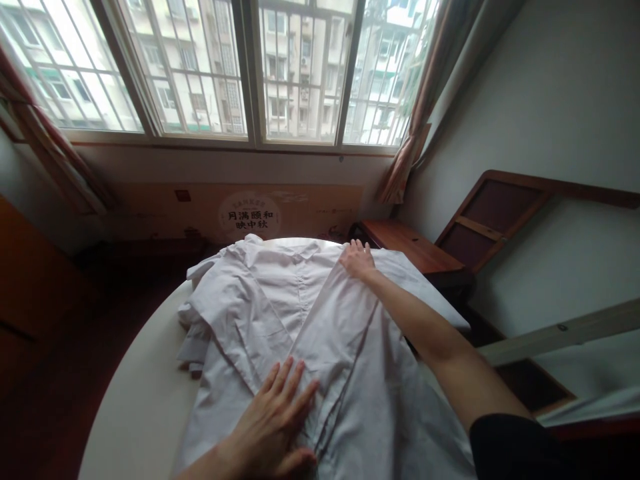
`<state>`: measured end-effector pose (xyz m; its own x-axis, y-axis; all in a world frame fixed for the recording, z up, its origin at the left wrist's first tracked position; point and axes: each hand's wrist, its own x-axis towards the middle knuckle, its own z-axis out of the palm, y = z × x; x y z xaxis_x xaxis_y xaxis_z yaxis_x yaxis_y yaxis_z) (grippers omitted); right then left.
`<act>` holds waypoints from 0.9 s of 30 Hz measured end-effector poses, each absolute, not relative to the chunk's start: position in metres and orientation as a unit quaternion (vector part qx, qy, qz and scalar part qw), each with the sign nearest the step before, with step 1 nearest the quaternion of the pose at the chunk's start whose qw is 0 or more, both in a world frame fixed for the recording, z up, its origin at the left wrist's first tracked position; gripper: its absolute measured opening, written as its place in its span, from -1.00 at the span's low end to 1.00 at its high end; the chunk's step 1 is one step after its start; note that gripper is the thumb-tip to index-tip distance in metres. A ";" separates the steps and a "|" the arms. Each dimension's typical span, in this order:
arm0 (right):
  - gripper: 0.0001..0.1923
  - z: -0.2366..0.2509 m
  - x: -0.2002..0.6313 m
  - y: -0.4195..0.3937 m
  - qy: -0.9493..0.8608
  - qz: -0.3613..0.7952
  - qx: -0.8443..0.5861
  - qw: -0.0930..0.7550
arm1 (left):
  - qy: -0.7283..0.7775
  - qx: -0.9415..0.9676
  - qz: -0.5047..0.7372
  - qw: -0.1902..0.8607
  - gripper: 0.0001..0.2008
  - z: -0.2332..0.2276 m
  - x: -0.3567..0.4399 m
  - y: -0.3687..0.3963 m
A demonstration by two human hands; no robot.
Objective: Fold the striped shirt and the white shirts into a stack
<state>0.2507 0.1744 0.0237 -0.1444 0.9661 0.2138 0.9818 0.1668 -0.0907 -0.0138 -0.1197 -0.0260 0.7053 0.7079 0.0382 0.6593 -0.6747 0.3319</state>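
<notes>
Shirt [300, 333], white, spread on round table [140, 400]. Left hand [275, 423] flat at 6 o'clock, right hand [357, 259] flat at 1 o'clock, neither gripping. Wooden nightstand [415, 250] at 2 o'clock, window [250, 67] at 12, curtain [420, 100] beside.

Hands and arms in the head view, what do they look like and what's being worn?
Both hands, the left hand and the right hand, are bare, with no gloves, rings or watch visible. The forearms are uncovered. A dark sleeve covers the right upper arm.
</notes>
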 end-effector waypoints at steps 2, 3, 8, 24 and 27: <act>-0.20 0.023 0.227 0.139 -0.811 -0.017 -0.561 0.168 | 0.382 0.907 0.078 0.156 -0.09 -0.026 -0.013 -0.120; -0.17 0.019 0.218 0.118 -0.853 0.013 -0.492 0.175 | 0.387 0.905 0.076 0.158 -0.07 -0.026 -0.013 -0.120; -0.12 -0.019 0.214 0.047 -0.946 0.150 -0.275 0.084 | 0.400 0.903 0.066 0.143 -0.12 -0.025 -0.013 -0.121; -0.14 -0.011 0.257 0.180 -0.803 -0.021 -0.596 0.023 | 0.402 0.908 0.044 0.109 -0.10 -0.023 -0.014 -0.125; -0.15 -0.013 0.265 0.196 -0.769 -0.010 -0.639 0.024 | 0.402 0.909 0.045 0.101 -0.09 -0.023 -0.015 -0.124</act>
<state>0.2649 0.1956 -0.0131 -0.1818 0.9821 0.0494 0.9830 0.1827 -0.0153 -0.0152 -0.1243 -0.0227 0.6729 0.7398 0.0010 0.7216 -0.6566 0.2192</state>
